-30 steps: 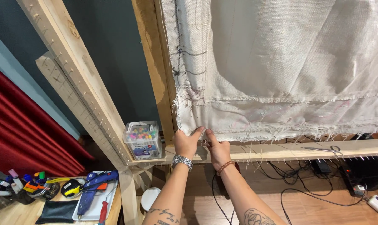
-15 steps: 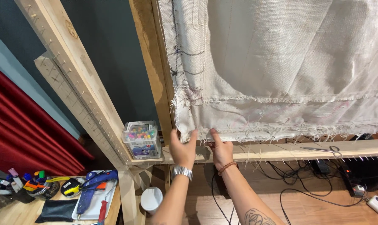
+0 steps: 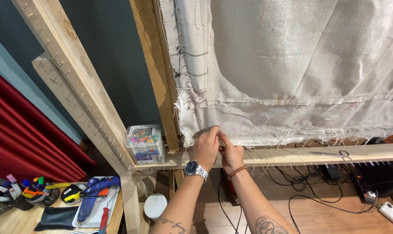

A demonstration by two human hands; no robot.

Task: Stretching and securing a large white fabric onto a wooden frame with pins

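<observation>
At six o'clock below a hanging sheet of pale, frayed canvas [image 3: 291,78], the left hand [image 3: 205,149] and right hand [image 3: 231,155] together pinch its ragged bottom hem against the wooden frame rail [image 3: 291,154]; the cloth looks soft, light and likely best gripped along that edge.

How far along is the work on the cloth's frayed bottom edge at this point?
Done: the cloth hangs down the wooden frame. In hand: left hand and right hand pinch its frayed lower left corner at the bottom rail. Left: the edge to the right hangs loose above the rail's nails.
</observation>
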